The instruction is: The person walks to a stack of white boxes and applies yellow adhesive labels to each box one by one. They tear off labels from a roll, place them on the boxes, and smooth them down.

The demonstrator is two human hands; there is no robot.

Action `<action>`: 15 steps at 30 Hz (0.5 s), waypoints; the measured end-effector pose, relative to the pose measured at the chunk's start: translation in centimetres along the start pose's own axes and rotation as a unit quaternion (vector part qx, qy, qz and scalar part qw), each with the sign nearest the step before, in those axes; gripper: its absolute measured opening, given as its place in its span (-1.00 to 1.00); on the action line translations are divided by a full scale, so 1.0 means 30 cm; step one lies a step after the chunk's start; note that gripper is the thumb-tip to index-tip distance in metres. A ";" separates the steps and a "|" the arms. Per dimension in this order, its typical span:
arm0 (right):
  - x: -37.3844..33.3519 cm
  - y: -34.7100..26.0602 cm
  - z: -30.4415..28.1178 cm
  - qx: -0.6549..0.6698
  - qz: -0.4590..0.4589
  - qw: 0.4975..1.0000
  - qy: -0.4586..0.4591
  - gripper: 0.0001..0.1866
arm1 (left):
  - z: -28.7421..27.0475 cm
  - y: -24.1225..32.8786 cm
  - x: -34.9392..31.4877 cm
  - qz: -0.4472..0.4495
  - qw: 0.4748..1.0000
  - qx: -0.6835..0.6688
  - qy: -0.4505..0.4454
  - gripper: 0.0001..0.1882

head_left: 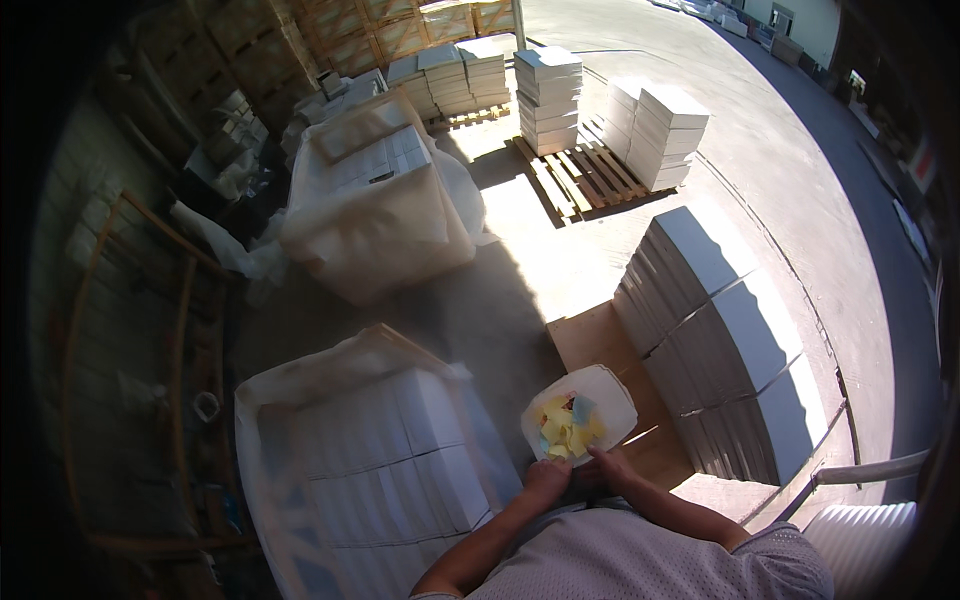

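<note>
Just in front of my body is a pale, rounded tub, with crumpled yellow and light blue paper-like pieces and a few dark red bits inside. My left hand is closed at the tub's near edge, fingertips beside a yellow piece. Close to its right, my right hand has its fingers curled at the same edge. Both hands are small and partly shaded, so what lies between the fingers is not clear. Whether the tub rests on something or is held cannot be seen.
A plastic-lined crate of white blocks stands at my left, another lined crate beyond it. To my right rise tall stacks of white slabs on a brown board. Farther off, a wooden pallet bears white stacks. A grey pipe crosses lower right.
</note>
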State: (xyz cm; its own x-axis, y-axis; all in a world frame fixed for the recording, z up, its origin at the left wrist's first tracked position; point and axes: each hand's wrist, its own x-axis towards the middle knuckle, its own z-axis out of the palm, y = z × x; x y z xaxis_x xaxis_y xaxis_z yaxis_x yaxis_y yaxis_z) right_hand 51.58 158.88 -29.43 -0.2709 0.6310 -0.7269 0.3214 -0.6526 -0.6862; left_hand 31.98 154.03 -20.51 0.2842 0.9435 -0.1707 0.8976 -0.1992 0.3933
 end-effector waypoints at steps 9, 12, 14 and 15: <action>0.460 -0.482 0.007 -0.033 -0.041 0.998 -0.029 -0.60 | -0.246 -0.324 0.478 -0.049 0.998 -0.037 -0.031 -0.85; 0.690 -0.697 -0.083 -0.268 -0.135 0.952 -0.058 -0.57 | -0.367 -0.433 0.675 -0.042 0.971 -0.121 0.203 -0.77; 0.807 -0.829 -0.103 -0.226 -0.145 0.962 -0.057 -0.56 | -0.460 -0.520 0.773 -0.070 0.955 -0.172 0.233 -0.73; 0.869 -0.907 -0.106 -0.089 -0.122 0.988 -0.043 -0.57 | -0.506 -0.573 0.822 -0.077 0.942 -0.192 0.265 -0.70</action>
State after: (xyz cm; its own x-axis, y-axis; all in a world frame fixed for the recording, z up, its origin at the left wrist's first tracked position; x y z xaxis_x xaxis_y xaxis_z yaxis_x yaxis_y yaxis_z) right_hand 38.65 194.41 -29.62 -0.4333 0.7171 -0.5459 0.3891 -0.3975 -0.8310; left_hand 18.44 184.73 -17.75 -0.1397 0.9734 0.1818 0.6967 -0.0339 0.7165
